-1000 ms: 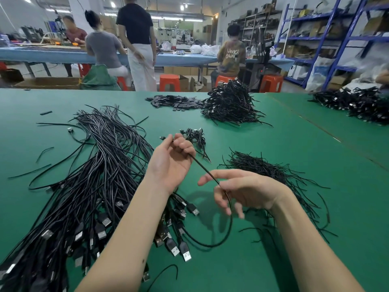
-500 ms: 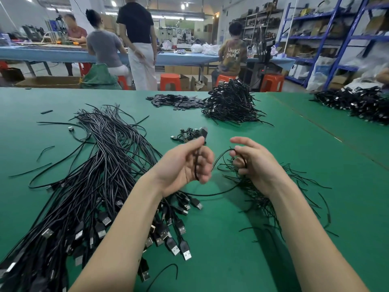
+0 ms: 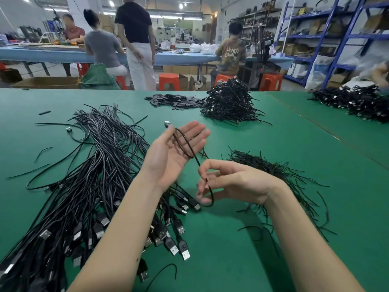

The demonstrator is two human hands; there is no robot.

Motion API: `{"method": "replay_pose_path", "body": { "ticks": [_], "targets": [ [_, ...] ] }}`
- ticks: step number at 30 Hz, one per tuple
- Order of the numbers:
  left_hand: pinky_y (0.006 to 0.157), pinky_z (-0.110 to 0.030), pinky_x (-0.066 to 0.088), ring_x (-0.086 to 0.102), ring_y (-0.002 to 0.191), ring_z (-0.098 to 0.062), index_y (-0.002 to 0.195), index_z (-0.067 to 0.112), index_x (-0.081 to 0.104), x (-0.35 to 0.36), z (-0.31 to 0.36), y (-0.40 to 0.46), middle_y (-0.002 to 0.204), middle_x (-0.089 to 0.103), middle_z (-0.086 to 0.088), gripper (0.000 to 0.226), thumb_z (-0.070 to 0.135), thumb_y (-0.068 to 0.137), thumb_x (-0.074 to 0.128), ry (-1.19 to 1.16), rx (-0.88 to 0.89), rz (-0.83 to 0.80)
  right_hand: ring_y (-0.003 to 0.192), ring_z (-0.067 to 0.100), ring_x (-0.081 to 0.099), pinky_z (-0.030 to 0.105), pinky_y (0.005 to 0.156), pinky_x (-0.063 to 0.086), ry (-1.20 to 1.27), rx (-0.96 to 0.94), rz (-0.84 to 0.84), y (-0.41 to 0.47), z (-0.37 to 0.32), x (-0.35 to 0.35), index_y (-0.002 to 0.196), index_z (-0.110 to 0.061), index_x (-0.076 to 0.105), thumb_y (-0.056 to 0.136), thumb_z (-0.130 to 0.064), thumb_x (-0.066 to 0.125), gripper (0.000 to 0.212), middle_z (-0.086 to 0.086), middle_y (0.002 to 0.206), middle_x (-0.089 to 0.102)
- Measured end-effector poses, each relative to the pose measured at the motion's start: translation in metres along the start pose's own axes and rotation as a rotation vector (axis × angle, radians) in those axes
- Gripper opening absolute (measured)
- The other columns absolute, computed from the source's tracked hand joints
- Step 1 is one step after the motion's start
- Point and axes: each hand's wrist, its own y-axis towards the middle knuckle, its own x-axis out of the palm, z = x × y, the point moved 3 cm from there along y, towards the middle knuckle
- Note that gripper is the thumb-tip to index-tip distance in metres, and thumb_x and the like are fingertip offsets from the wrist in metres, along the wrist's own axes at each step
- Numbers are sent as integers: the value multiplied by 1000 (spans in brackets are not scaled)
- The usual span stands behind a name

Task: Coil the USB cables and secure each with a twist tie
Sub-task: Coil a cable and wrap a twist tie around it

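1. A green table (image 3: 242,239) fills the near view; a seam runs slantwise across its right side.
2. Behind it the room is a workshop: a long blue bench (image 3: 42,54), orange stools (image 3: 169,81), cardboard boxes on the floor, and blue metal shelving (image 3: 328,36) stacked with cartons on the right.
3. Four people are at the far bench, three seated and one standing with their back turned.
4. The only legible writing is on a seated person's shirt (image 3: 231,53): "UNKN OWN".
5. The left hand (image 3: 174,150) is raised palm up, fingers straight and relaxed, with loops of one USB cable (image 3: 185,144) draped over the palm; its metal plug (image 3: 167,123) sticks up past the thumb.
6. The right hand (image 3: 229,182) has fingers curled round the trailing end of the same cable, just below the left hand.
7. A large bundle of loose cables (image 3: 88,186) lies on the table to the left, plugs nearest the person.
8. A heap of twist ties (image 3: 271,169) lies under and beyond the right wrist.
9. A pile of coiled cables (image 3: 229,102) sits farther back, with another pile (image 3: 357,102) at the far right.
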Motion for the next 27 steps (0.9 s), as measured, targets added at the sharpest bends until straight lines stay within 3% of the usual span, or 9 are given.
{"method": "replay_pose_path", "body": {
  "ticks": [4,7,10,12,15,17,21,24,27],
  "targets": [
    [73,-27,60,73,99,-25,106,3,77,-1,3,-3,114,73,-14,56,33,109,29,2,-27,-52,75,22,68,19,49,47,12,132,87,0,10,-11,93,-23,51,94,-15,64,15,6,80,61],
    [59,-19,56,74,76,-14,100,11,80,3,2,-7,102,77,-5,51,35,106,35,93,-65,-129,53,12,59,15,40,30,-117,244,231,-1,15,-20,94,-21,49,87,-35,73,28,-2,65,57],
    [52,-16,50,72,66,-14,97,15,80,10,-2,-12,100,77,-6,51,39,104,36,343,-141,-240,46,6,42,17,42,24,-65,154,497,0,10,-34,97,-20,54,85,-32,74,27,-8,60,48],
    [56,-18,53,75,75,-20,99,13,79,13,-8,-14,104,76,-12,55,40,106,31,522,-216,-284,47,5,44,17,42,27,50,37,636,-1,-1,-41,96,-20,53,96,-20,65,12,-7,62,52],
    [79,-30,60,74,95,-24,106,8,74,14,-19,-9,105,76,-12,56,39,109,28,852,-280,-236,55,9,51,21,53,39,32,-47,667,-1,-18,-36,93,-20,55,101,-14,57,9,0,73,64],
    [92,-38,57,72,86,-19,99,11,76,16,-25,-6,94,77,-4,53,37,110,30,966,-241,-160,57,10,49,21,56,42,-146,-67,708,0,-27,-27,90,-18,59,100,-12,58,12,1,75,62],
    [85,-33,59,70,77,-9,76,20,76,12,-21,-1,80,76,6,56,36,109,33,1196,-12,19,54,8,48,18,54,43,-284,-131,701,5,-39,-5,91,-16,59,99,-11,58,10,-5,67,57],
    [59,-24,47,61,56,0,75,18,71,8,-15,1,70,72,7,53,36,109,34,1048,85,187,68,12,59,26,71,52,-172,-172,550,7,-39,7,94,-14,57,101,-5,54,12,3,81,62],
    [75,-34,56,73,81,-13,117,10,67,6,-10,2,106,74,-9,49,37,110,27,529,27,177,96,24,69,39,98,52,-124,-100,337,9,-29,12,97,-14,51,102,-3,51,13,4,82,69]
  ]
}}
